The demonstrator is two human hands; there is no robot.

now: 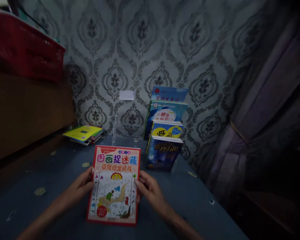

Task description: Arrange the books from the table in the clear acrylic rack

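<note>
A red-bordered children's picture book (115,186) with colourful Chinese lettering is held between my two hands, its cover towards me and tilted back. My left hand (83,183) grips its left edge, thumb at the front and the other fingers partly hidden behind. On the opposite edge my right hand (150,188) has its thumb on the cover, with fingers behind. Beyond it to the right, several books stand upright one before another: a dark blue book (162,155) in front, then a yellow and blue book (168,130), with light blue books (171,110) behind.
A small stack of books with a yellow top (83,132) lies at the back left. A clear stand (115,128) with a white label (126,95) rises behind the held book. Left stands a brown box (27,113) under a red basket (25,46); right hangs a tied curtain (242,133).
</note>
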